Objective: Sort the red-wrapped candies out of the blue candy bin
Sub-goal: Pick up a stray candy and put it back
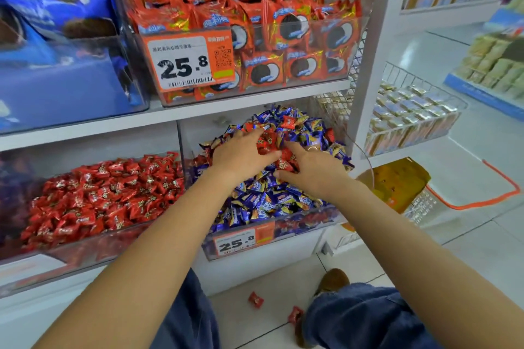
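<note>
The clear blue candy bin [300, 221] on the lower shelf is heaped with blue-wrapped candies [263, 201]. Both my hands lie on top of the heap. My left hand [243, 153] holds a few red-wrapped candies [268, 141] between fingers and thumb. Just right of it, my right hand [314, 168] pinches more red candies [285, 164] between index finger and thumb. Another red candy [288, 121] sits at the peak of the heap. To the left stands the bin of red candies [99, 193].
Two red candies [255, 299] [295, 315] lie on the floor tiles by my knees. An upper bin [255, 37] holds red cookie packs, with a shelf board close above the heap. A basket with a yellow bag [397, 181] stands at the right.
</note>
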{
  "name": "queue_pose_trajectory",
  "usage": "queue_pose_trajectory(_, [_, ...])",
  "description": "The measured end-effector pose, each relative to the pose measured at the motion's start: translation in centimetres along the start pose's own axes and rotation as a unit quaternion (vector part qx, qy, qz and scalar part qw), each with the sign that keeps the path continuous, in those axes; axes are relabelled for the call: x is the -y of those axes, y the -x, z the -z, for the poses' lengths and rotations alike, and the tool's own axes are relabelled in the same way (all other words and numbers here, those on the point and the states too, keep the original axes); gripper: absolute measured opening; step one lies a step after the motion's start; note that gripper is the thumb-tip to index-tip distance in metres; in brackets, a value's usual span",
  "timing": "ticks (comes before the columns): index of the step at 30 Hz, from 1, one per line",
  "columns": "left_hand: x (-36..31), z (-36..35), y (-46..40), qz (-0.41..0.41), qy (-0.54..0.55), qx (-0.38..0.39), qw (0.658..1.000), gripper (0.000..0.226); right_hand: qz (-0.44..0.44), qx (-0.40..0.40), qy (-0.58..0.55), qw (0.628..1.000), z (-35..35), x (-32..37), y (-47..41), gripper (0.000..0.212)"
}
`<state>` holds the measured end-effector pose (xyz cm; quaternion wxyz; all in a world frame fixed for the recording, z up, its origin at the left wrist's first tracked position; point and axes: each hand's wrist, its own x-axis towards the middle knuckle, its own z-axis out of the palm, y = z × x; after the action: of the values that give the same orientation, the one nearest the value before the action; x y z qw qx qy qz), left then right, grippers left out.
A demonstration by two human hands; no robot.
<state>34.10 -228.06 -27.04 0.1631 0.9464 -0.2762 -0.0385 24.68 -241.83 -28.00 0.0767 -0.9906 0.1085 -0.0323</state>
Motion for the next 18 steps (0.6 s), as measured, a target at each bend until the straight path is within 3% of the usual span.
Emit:
queue_pose_trajectory(5, [1.4,0.0,-0.8,-0.045,-0.009,-0.023,0.999,0.035,0.022,-0.004,0.017,1.0,0.1,0.5,-0.8,0.051])
queue_pose_trajectory(9, [2.3,-0.1,-0.1,-0.071,0.029,-0.067,0.995,0.02,0.02,-0.029,0.024,0.999,-0.2,0.6,-1.1,0.041])
queue_pose_trajectory(14, [3.9,1.5,0.4,-0.049,0.17,-0.115,0.978,0.016,0.018,-0.071,-0.019,0.997,-0.3,0.2,-1.3,0.025])
queue_pose_trajectory(16, [4.5,2.2,0.9,-0.037,0.169,-0.108,0.979,0.016,0.012,-0.093,-0.086,0.992,-0.2,-0.3,-1.2,0.017])
queue_pose_trajectory(18, [4.8,2.7,1.3,-0.023,0.127,-0.095,0.987,0.035,-0.005,-0.105,-0.163,0.981,0.2,-0.5,-1.1,0.013])
